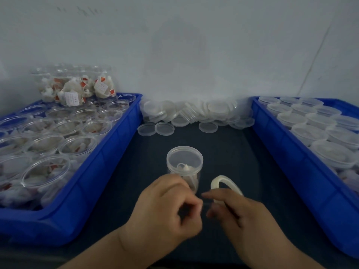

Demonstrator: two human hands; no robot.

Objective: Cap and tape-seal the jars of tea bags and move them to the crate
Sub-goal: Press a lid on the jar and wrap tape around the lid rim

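Capped jar [184, 159] of tea bags [186, 169], crate [287, 158] of seemingly lidded jars [308, 133]

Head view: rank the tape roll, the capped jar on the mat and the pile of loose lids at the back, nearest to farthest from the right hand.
1. Tape roll, held in the right hand itself.
2. Capped jar, just ahead and to the left.
3. Pile of loose lids, far back, centre.

You sit at a small packing workbench: blue plastic crates [108, 152] of clear jars, loose clear lids [194, 113] heaped against a bare wall [194, 45].
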